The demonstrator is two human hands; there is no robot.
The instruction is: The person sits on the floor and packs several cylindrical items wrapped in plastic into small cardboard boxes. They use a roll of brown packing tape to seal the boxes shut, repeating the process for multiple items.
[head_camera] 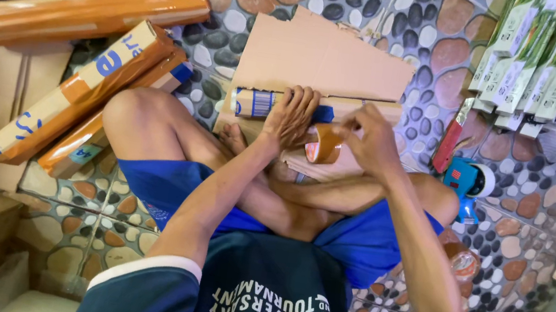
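My left hand (pixel 289 116) clamps the light, stiff box (pixel 256 102); my right fingers (pixel 358 127) pinch the tape roll (pixel 325 143) beside it, sticky-edged.

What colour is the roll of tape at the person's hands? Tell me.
Brown, seen in the head view: the roll of tape sits between the left hand and right hand.

Far out to the left of the hands lie long parcels (pixel 73 94) wrapped in brown tape, with a taped tube (pixel 84 11) beyond them, all on a pebble-patterned floor (pixel 398 21). To the right of the hands a blue tape dispenser (pixel 466 182) rests beside a red-handled cutter (pixel 451 135). Farther right and beyond stands a row of green-and-white boxes (pixel 553 57), and a spare tape roll (pixel 462 263) sits nearer the body.
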